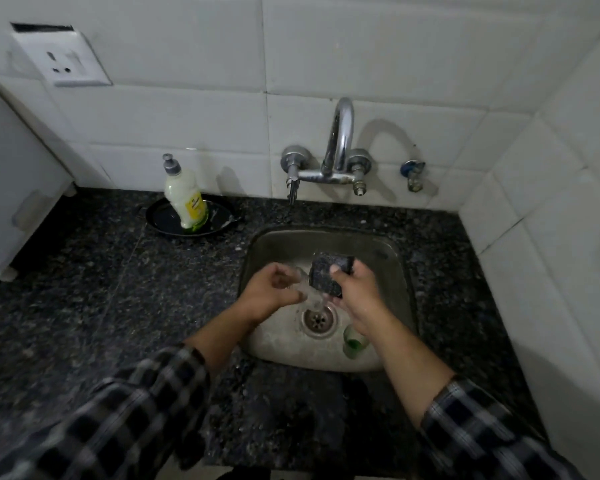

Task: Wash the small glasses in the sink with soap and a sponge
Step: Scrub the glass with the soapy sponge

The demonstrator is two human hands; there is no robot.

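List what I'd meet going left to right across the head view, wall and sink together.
Socket → soap bottle → left hand → glass → sponge → right hand → blue valve.

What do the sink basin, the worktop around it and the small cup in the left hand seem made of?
The square grey sink basin: likely stainless steel, dull brushed finish, soft metallic sheen. The black speckled worktop: probably polished granite or similar stone, by its grainy flecks. The small clear tumbler in the left hand: transparent, glass or clear plastic; blur leaves it open.
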